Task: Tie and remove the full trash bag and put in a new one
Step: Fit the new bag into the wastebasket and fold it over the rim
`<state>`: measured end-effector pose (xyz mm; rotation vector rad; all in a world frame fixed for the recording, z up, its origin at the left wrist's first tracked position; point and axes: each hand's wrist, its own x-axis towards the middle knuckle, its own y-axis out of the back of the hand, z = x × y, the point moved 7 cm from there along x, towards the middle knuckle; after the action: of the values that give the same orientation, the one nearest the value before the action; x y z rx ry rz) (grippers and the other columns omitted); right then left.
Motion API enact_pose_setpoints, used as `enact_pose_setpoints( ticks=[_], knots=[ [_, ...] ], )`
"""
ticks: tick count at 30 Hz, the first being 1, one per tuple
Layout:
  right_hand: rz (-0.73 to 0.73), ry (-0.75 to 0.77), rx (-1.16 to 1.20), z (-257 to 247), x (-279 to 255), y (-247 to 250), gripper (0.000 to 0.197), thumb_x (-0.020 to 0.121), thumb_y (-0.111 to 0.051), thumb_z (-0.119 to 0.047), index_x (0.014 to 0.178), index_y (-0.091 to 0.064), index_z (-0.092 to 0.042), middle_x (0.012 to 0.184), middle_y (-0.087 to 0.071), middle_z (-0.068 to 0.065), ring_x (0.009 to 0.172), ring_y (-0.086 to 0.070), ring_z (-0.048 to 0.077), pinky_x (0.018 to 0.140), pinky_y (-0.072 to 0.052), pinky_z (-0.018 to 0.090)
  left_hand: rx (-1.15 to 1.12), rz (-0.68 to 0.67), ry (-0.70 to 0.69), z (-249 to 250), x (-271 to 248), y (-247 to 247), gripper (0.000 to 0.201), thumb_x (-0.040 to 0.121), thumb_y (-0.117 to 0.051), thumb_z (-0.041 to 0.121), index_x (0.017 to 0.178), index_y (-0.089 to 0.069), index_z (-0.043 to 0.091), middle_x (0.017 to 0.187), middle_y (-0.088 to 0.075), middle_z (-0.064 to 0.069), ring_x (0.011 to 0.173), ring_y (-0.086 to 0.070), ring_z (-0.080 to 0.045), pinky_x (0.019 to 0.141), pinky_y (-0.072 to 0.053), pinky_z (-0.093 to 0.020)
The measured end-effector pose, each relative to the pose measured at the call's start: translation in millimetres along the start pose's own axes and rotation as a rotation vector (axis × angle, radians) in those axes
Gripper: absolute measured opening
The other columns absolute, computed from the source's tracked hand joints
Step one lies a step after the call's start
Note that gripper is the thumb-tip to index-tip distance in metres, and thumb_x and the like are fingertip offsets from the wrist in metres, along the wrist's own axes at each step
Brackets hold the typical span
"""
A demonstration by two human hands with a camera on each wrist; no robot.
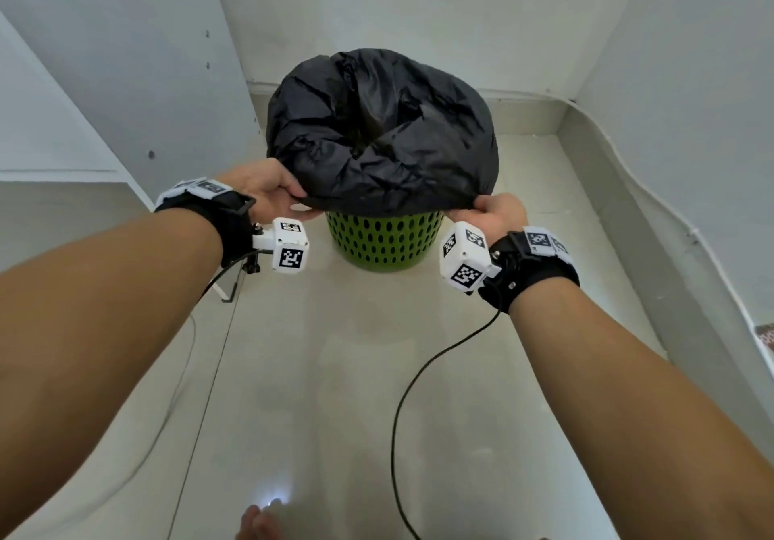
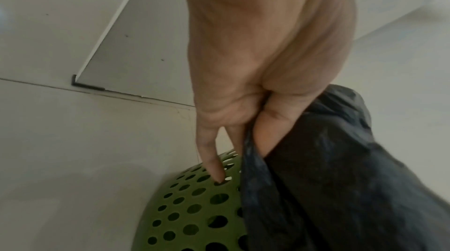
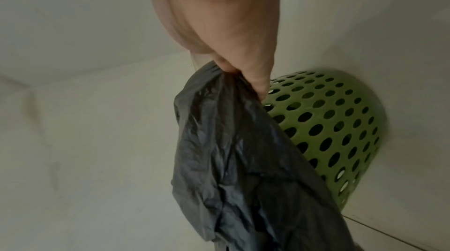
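Black plastic fills the middle of our view: the trash bag (image 1: 379, 133) sits in the green bin (image 1: 383, 242), its crinkled top puffed up and folded over the rim so that only the lower, hole-dotted wall of the bin shows beneath it. We stand over the bin, which rests on the pale floor (image 1: 335, 372) in a corner between white walls. Our left hand (image 1: 268, 194) has its grip on the near left hem of the bag, thumb on top and fingers underneath, pinching the plastic; from the left wrist we see the thumb (image 2: 270, 130) pressed into a fold of the bag (image 2: 340, 178) while one finger (image 2: 212, 160) reaches down to touch the side of the bin (image 2: 194, 214). Our right hand (image 1: 498, 215) has its grip on the near right hem, fingers curled tight on a gathered bunch of plastic (the right wrist view shows the bag (image 3: 233, 149) hanging from those closed fingers (image 3: 250, 74), with the bin (image 3: 324, 120) just behind). Both hands hold the hem at about the same height, on opposite sides of the bin. A black cable (image 1: 419, 372) trails from the right wrist band down across the floor.
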<state>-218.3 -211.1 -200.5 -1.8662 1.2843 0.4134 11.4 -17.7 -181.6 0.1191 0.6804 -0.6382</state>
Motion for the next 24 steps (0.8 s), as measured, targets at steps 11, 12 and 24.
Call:
enact_pose_setpoints(
  ticks=[11,12,24],
  knots=[
    [0.135,0.236,-0.137,-28,5,-5,0.033,0.084,-0.048,0.002,0.113,-0.065,0.004,0.109,-0.070,0.022,0.088,-0.069,0.036,0.060,-0.062,0.042,-0.033,0.192,-0.178,15,1,10,0.038,0.084,-0.046,-0.020,0.114,-0.063,-0.004,0.105,-0.071,-0.019,0.070,-0.075,-0.032,0.054,-0.061,-0.035],
    [0.089,0.243,-0.112,-28,0,-9,0.033,0.083,-0.047,-0.004,0.110,-0.064,0.004,0.109,-0.069,0.023,0.092,-0.069,0.040,0.064,-0.063,0.049,-0.067,0.148,-0.167,15,1,6,0.038,0.087,-0.039,-0.016,0.118,-0.059,-0.005,0.107,-0.069,-0.022,0.075,-0.075,-0.035,0.056,-0.061,-0.038],
    [0.105,0.153,-0.153,-31,16,-11,0.016,0.095,-0.049,0.003,0.102,-0.063,0.003,0.087,-0.072,0.017,0.091,-0.066,0.033,0.091,-0.057,0.046,-0.128,0.148,-0.109,23,4,1,0.045,0.103,-0.026,-0.009,0.141,-0.047,0.000,0.134,-0.059,-0.018,0.118,-0.060,-0.032,0.088,-0.052,-0.040]
  ],
)
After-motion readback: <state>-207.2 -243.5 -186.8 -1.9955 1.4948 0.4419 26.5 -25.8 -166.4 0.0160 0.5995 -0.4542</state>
